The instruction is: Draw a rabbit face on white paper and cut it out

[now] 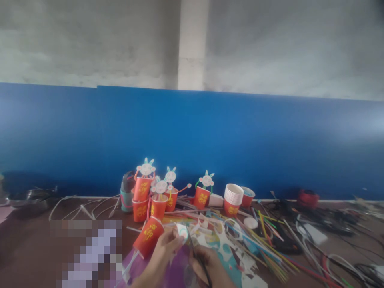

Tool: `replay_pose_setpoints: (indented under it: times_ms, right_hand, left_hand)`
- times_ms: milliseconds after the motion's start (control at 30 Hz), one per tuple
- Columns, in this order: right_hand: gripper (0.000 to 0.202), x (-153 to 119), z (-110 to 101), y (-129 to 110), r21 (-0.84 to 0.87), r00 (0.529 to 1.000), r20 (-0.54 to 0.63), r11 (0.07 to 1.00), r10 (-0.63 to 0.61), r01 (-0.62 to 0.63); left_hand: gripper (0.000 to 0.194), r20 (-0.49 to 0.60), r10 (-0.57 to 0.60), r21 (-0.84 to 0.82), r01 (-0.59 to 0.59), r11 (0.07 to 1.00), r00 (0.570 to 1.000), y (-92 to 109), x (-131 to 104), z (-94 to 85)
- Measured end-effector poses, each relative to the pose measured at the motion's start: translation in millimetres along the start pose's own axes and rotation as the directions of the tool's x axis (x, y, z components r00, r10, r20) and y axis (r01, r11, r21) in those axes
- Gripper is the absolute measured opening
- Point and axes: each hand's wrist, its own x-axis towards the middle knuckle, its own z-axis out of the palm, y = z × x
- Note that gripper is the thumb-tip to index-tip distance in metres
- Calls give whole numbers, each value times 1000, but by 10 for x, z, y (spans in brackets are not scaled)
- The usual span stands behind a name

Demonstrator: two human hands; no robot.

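Observation:
A small piece of white paper (181, 229) with a green curved line drawn on it is pinched in the fingers of my left hand (166, 245). Dark scissors (192, 242) sit in my closed right hand (207, 259), their blades pointing up beside the paper's right edge. Whether the blades touch the paper I cannot tell. Just left of my left hand, a red paper cup (149, 237) with yellow characters lies tilted. Purple paper (177, 269) is underneath both hands, and white and blue paper scraps (223, 244) spread to the right.
Several red cups with paper rabbit figures, one cup (202, 197) among them, stand at the back. Beside them is a stack of cups (233, 198). Coloured sticks (267, 256) and cables (339, 262) cover the right side. A blue panel (192, 140) rises behind the table.

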Motion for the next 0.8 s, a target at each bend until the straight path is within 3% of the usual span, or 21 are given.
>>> replay_pose_setpoints:
  times_ms: [300,567,800]
  right_hand:
    - [34,-81,-26,-116,-32,994,35,994,-103,104]
    - [28,-14,23,34,60,997,55,997,-60,57]
    - [28,12,1,21,-27,999,39,999,-26,27]
  left_hand:
    - [41,-35,-15,1,15,1000,999,103,-154,113]
    - [48,-24,-5,95,7,995,1000,117,-157,102]
    - [52,24,-27,115,24,993,999,142,-129,86]
